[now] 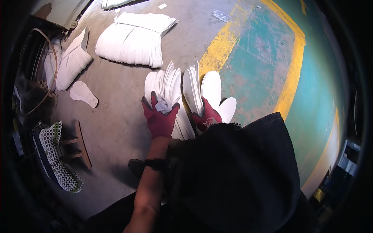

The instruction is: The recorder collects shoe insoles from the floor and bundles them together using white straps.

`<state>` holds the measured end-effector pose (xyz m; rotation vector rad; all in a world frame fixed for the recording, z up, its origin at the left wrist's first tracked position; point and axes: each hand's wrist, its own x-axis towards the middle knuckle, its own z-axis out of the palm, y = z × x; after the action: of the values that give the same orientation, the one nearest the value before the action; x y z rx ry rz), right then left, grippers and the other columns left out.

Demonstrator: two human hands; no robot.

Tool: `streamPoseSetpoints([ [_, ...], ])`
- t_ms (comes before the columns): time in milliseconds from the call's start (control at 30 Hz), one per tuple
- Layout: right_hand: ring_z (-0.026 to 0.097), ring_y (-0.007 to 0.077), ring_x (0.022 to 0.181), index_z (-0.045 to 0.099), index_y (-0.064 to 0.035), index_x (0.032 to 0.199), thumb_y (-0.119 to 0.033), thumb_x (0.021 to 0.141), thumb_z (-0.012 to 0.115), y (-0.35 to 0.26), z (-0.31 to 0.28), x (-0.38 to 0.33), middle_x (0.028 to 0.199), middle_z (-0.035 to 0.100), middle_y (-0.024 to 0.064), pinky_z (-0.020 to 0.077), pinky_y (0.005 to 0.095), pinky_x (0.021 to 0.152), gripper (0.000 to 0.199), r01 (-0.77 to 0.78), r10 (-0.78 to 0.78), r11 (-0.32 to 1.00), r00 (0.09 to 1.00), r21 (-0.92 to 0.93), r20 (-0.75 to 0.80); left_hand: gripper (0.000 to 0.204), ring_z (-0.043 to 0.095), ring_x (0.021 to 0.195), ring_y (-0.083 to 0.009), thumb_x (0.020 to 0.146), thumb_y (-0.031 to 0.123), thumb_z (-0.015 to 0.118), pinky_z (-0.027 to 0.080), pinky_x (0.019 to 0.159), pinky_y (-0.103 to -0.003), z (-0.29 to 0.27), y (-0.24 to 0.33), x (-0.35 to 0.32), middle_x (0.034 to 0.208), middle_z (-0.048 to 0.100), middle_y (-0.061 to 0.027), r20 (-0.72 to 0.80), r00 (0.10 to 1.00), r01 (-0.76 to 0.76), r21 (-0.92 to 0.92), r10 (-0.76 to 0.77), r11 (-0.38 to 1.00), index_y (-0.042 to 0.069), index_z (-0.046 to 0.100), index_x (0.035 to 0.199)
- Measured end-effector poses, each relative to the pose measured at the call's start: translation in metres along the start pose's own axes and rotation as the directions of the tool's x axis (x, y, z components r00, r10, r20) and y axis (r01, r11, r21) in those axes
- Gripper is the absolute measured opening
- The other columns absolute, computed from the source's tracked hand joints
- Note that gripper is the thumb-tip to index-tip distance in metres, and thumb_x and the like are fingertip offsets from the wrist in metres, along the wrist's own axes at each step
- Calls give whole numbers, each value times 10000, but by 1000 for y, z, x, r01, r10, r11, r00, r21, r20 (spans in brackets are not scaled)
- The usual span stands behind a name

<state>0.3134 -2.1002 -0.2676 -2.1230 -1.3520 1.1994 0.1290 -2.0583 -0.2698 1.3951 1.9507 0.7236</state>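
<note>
both hands wear dark red knit gloves. left hand (159, 116) is curled around a fanned bundle of flat white sole-shaped cut-outs (168, 83), fingers closed over its lower edge with a crumpled white scrap pinched against it. right hand (208, 115) grips a second upright bundle of white sole-shaped cut-outs (206, 89), fingers wrapped at the base; the two bundles stand just beside each other above the grey concrete floor (116, 116). on the floor, well apart: a large fanned stack of white sheets (132, 40), a smaller leaning white stack (74, 60), a single white sole piece (83, 94). a low wooden stool (79, 145) beside a checked woven bag (58, 159). yellow painted line (291, 77) borders green flooring.
</note>
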Motion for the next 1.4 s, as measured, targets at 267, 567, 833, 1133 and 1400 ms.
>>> streamPoseSetpoints([
  [267,568,378,1220,295,-134,1505,-300,780,757,48,-18,-24,1299,584,218,439,428,1027,876,-118,117,988,993,99,14,475,421,1326,-358,679,242,831,336,1106,-544,-11,14,12,1385,487,-110,208,748,-642,469,631,607,193,649,1115],
  [567,571,313,1227,371,-104,1470,-239,772,753,27,-48,-36,1282,600,188,436,409,1030,807,-201,215,938,976,281,-19,274,624,997,-311,747,190,751,459,969,-452,-12,44,30,990,671,-74,320,815,-532,83,483,843,115,629,981],
  [833,564,287,1245,450,-83,1435,-136,801,728,28,-70,-51,1297,617,154,452,386,1026,695,-55,7,940,990,338,143,278,503,566,-57,864,214,743,414,519,-233,-39,100,79,741,611,3,673,738,324,-419,50,848,-21,678,996],
  [1133,562,271,1254,432,-83,1455,-8,831,681,-5,-50,-39,1330,600,129,461,374,1023,677,-255,83,838,934,483,348,331,586,657,-76,812,203,770,478,605,-240,-71,116,67,787,686,-35,845,525,150,-215,107,965,43,726,1098],
  [1400,611,225,1163,559,-6,1315,-95,901,675,-16,7,-32,1236,645,96,508,322,917,440,-361,-36,-5,932,933,360,399,708,903,-173,728,207,793,537,829,-304,-85,109,25,995,735,-98,740,642,-351,48,203,935,48,721,1086],
])
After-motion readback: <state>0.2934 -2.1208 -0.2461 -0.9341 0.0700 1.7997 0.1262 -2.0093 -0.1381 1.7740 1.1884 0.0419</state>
